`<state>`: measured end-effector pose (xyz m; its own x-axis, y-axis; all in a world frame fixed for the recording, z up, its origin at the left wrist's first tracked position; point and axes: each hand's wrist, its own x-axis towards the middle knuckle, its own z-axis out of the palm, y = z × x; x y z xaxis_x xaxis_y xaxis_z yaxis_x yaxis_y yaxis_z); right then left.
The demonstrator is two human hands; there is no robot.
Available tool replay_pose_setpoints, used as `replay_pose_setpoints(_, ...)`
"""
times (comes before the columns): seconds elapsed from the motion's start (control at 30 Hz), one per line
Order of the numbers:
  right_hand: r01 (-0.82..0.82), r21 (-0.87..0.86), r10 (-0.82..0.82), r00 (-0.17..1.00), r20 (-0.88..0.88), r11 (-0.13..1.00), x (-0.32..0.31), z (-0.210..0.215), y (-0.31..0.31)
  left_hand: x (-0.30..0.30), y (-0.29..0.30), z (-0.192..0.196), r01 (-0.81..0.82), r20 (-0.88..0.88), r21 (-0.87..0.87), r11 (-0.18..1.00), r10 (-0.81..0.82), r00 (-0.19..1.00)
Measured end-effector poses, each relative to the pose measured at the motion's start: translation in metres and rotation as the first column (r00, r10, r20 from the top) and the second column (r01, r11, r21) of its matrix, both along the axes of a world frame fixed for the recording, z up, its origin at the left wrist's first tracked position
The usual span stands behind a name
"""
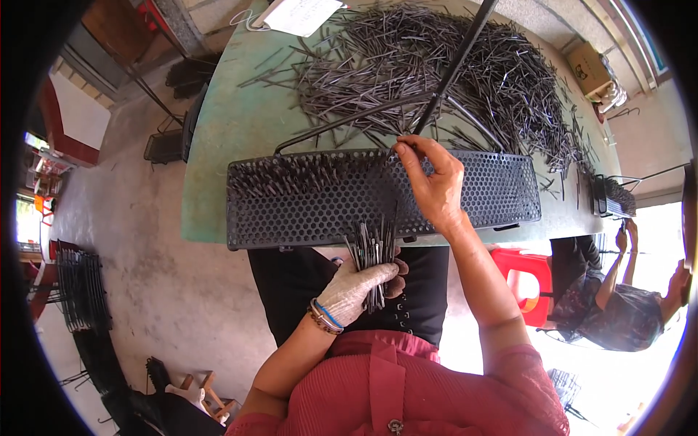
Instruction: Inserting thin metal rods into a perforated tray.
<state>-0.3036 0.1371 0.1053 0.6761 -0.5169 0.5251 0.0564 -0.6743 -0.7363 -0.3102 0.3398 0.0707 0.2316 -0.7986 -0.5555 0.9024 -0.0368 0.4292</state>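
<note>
My left hand (356, 282), in a white knitted glove with darkened fingertips, is closed round a bundle of thin dark strips (373, 251). Most of the strips stick up out of the fist toward a long black perforated rack (305, 218) on the table's near edge. My bare right hand (436, 178) is over the middle of the rack's far edge, thumb and forefinger pinched together. What looks like one thin dark strip is at those fingertips, partly blurred. Rows of strips (283, 174) stand tilted in the holes at the rack's far left; its right part shows bare holes.
A large heap of loose strips (429, 65) covers the back of the green table (218, 145). A black metal frame (436, 94) rises behind the rack. A co-worker (618, 309) sits at right by another rack (614, 196), near a red stool (523, 280). Black racks (81, 291) stand at left.
</note>
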Motion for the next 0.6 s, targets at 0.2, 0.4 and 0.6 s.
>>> replay_pose_setpoints(0.2,-0.041,0.029,0.043,0.997,-0.059,0.999,0.003,-0.004,-0.004,0.0,0.001,0.001,0.001,0.024,-0.011,1.0,-0.001,1.0)
replay_pose_setpoints(0.4,-0.104,-0.218,0.093,0.994,-0.062,0.97,0.003,-0.014,-0.004,0.0,0.002,0.005,-0.006,0.06,-0.004,1.0,0.006,0.998)
replay_pose_setpoints(0.6,-0.077,-0.271,0.06,0.996,-0.073,0.959,0.0,-0.013,-0.001,0.0,0.002,0.005,0.003,0.101,-0.022,1.0,-0.001,0.995)
